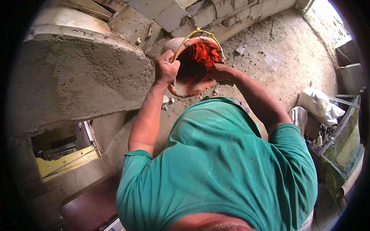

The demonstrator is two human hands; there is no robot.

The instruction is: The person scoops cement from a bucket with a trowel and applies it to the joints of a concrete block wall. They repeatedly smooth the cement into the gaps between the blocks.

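An orange-red bucket (pixel 192 89) is tipped with its mouth toward me, and its inside shows dark and red with dried grey smears. Its yellow bail handle (pixel 189 34) arches over the far side of the rim. My left hand (pixel 167 69) is closed round the handle's left side, by the rim. At the right rim, my right hand (pixel 221 72) reaches to the mouth with its fingers bent inward. A small greyish edge shows under that hand; what it grips is hidden.
A rough concrete ledge (pixel 84 77) runs along the left. Rubble lies on the dusty floor (pixel 277 57), below a block wall (pixel 227 11). White sacks (pixel 318 102) and a glass-paned frame (pixel 343 134) stand at right. A dark red board (pixel 92 204) is lower left.
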